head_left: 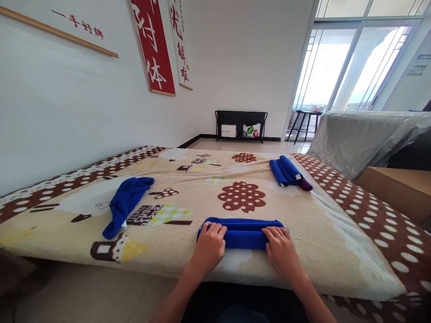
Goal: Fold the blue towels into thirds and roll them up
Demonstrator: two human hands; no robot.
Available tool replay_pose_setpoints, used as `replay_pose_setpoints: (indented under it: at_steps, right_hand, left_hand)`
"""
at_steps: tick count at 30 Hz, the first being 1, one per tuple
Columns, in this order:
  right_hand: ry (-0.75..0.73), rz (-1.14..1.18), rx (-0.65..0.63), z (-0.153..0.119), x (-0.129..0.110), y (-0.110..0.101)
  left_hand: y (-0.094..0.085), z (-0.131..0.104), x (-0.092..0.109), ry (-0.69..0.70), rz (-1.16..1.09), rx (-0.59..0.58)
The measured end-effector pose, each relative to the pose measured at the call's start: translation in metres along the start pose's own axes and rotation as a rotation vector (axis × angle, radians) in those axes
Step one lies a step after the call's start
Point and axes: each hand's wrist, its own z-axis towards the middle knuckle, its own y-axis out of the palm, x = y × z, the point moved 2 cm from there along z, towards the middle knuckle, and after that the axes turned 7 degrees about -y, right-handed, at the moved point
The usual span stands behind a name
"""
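Observation:
A blue towel (245, 240), partly rolled into a long strip, lies crosswise near the front edge of the bed. My left hand (209, 247) has its fingers curled over the roll's left end. At the right end my right hand (280, 247) grips it in the same way, fingers bent over the top. A narrow flat band of the cloth shows beyond the roll. The thumbs are mostly hidden.
Blue rolled towels (290, 170) and a purple roll (305, 185) lie at the right. A crumpled blue towel (129, 199) is at the left. The bed has a patterned cream blanket (323, 233). A cardboard box (397, 188) stands beyond its right side.

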Motion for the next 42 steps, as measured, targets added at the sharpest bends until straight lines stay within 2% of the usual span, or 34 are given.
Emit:
replay_pose_setpoints:
  at_steps: [3, 6, 9, 13, 16, 18, 21, 24, 27, 30, 34, 36, 39, 42]
  right_hand:
    - [-0.100, 0.107, -0.033, 0.017, -0.031, 0.010]
    - [-0.090, 0.094, -0.025, 0.021, -0.039, 0.016]
    - [-0.061, 0.032, 0.008, 0.011, -0.023, 0.018]
    - [0.062, -0.058, 0.045, -0.009, 0.017, 0.017]
    - [0.128, -0.115, 0.046, -0.014, 0.033, 0.016]
    - [0.144, -0.150, 0.034, -0.010, 0.028, 0.015]
    - [0.143, -0.155, 0.014, 0.002, 0.003, 0.016]
    - [0.027, -0.050, -0.023, 0.018, -0.028, 0.021]
    - [-0.060, 0.055, -0.092, 0.029, -0.040, 0.027]
    - [0.008, 0.043, -0.125, 0.032, -0.029, 0.029]
    - [0.132, -0.020, -0.103, 0.022, 0.007, 0.025]
    - [0.185, -0.034, -0.095, 0.013, 0.027, 0.024]
    - [0.219, -0.038, -0.101, 0.001, 0.048, 0.025]
    - [0.234, -0.093, -0.093, -0.003, 0.051, 0.023]
  left_hand:
    - [0.014, 0.008, 0.029, 0.100, -0.127, -0.038]
    - [0.025, 0.008, 0.035, 0.103, -0.140, -0.028]
    - [0.028, 0.001, 0.011, 0.035, -0.088, 0.019]
    - [0.022, -0.011, -0.033, -0.094, -0.009, 0.069]
    - [0.017, -0.015, -0.045, -0.147, 0.044, 0.094]
    - [0.016, -0.012, -0.037, -0.176, 0.088, 0.115]
    - [0.019, -0.003, -0.008, -0.194, 0.100, 0.122]
    - [0.031, 0.011, 0.023, -0.086, 0.017, 0.048]
    - [0.041, 0.024, 0.032, 0.008, -0.052, -0.052]
    - [0.042, 0.032, 0.014, -0.040, -0.061, -0.110]
    - [0.035, 0.027, -0.025, -0.191, -0.025, -0.138]
    - [0.032, 0.021, -0.039, -0.218, -0.009, -0.132]
    - [0.029, 0.012, -0.052, -0.236, 0.006, -0.126]
    - [0.026, 0.008, -0.053, -0.273, 0.054, -0.094]
